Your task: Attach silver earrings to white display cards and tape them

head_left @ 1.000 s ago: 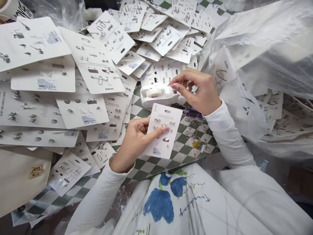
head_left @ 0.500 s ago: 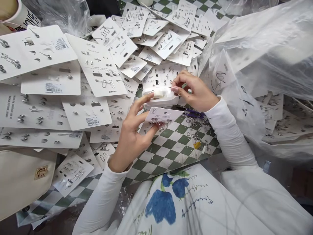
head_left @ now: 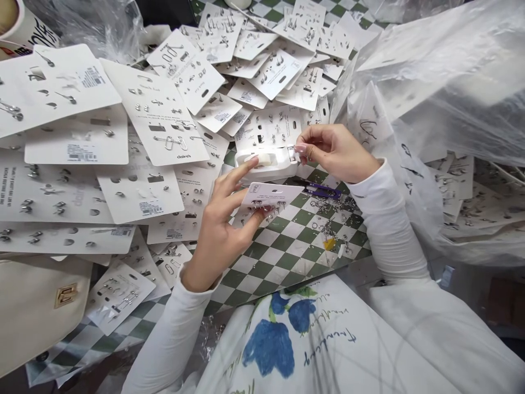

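My left hand (head_left: 223,232) pinches a small white earring card (head_left: 273,194) between thumb and fingers; a row of small metal earrings runs along it. The index finger of that hand stretches up onto a white tape dispenser (head_left: 268,172), beside its roll of tape. At the dispenser's right end, my right hand (head_left: 334,150) has thumb and index finger pinched on what looks like a short piece of clear tape (head_left: 292,154). Behind the dispenser lies another earring card (head_left: 268,128).
Earring cards (head_left: 143,112) pile up at left and back. A clear plastic bag (head_left: 410,137) of cards bulges at right. Purple-handled snips (head_left: 322,190) and loose metal bits (head_left: 334,219) lie on the checkered cloth (head_left: 268,254). A cream bag (head_left: 36,306) sits front left.
My right hand has shifted slightly right and down, away from the tape roll to the dispenser's end. My left hand keeps the card in nearly the same place.
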The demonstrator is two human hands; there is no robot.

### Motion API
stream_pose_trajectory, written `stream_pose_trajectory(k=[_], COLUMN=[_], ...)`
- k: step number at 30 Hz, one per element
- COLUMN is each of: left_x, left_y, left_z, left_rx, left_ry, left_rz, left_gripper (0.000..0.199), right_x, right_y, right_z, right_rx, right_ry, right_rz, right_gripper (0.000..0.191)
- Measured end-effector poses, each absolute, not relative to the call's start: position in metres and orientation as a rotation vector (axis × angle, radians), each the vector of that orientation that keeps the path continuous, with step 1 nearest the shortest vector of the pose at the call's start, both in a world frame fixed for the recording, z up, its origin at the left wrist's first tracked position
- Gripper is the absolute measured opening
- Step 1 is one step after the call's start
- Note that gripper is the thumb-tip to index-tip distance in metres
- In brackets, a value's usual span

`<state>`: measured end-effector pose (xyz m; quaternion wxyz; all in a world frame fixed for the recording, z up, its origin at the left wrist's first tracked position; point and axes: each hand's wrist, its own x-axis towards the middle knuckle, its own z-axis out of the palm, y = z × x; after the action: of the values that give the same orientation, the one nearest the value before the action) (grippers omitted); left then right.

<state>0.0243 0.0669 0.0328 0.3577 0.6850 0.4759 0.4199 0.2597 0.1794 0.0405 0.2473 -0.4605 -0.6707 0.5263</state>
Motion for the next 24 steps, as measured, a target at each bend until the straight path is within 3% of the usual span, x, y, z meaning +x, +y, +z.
stream_pose_trajectory(k=[12, 24], left_x=[0.025, 0.025], left_y=[0.067, 0.066], left_z=[0.031, 0.032], left_rx=[1.739, 1.674], left_ry=[1.234, 1.236], left_rz=[1.109, 1.116], left_gripper=[0.028, 0.024], right_x=[0.265, 0.259], right_y=[0.179, 0.176], right_z=[0.040, 0.027], right_rx=[-1.426, -1.621], right_ry=[-1.773, -1.803], right_rz=[1.278, 1.142], right_gripper=[0.012, 0.026])
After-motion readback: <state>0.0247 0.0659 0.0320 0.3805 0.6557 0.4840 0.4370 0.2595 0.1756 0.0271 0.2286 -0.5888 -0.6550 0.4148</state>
